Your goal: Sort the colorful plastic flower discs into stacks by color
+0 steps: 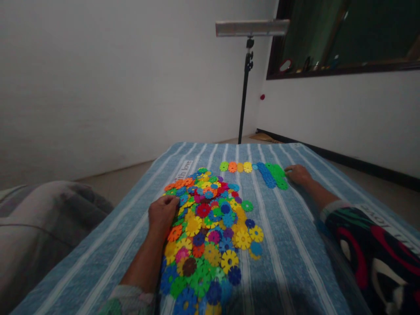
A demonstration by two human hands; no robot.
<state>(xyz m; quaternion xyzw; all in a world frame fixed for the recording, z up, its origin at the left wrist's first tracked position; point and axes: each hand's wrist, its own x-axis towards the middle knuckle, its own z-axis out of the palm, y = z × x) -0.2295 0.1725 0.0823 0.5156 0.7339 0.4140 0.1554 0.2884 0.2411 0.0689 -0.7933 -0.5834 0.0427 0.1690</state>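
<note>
A heap of plastic snowflake discs [203,210], notched round the edge and in many colours, covers the middle of the cloth. My left hand [162,212] rests at the heap's left edge, fingers closed together; whatever they pinch is hidden. To the right, my right hand [298,174] has its fingertips pinched at the edge of a green snowflake disc [281,179] in a column of overlapping green discs. A column of blue discs [266,175] lies directly left of the green one. Farther left runs a short row of small groups: light blue, yellow discs [247,167], orange and light green.
A blue cloth with white stripes [282,227] covers the table. Behind it a black stand [244,92] carries a flat bar. Grey fabric [49,232] bulges at the left, beside the table. A dark-framed window [348,35] is at upper right.
</note>
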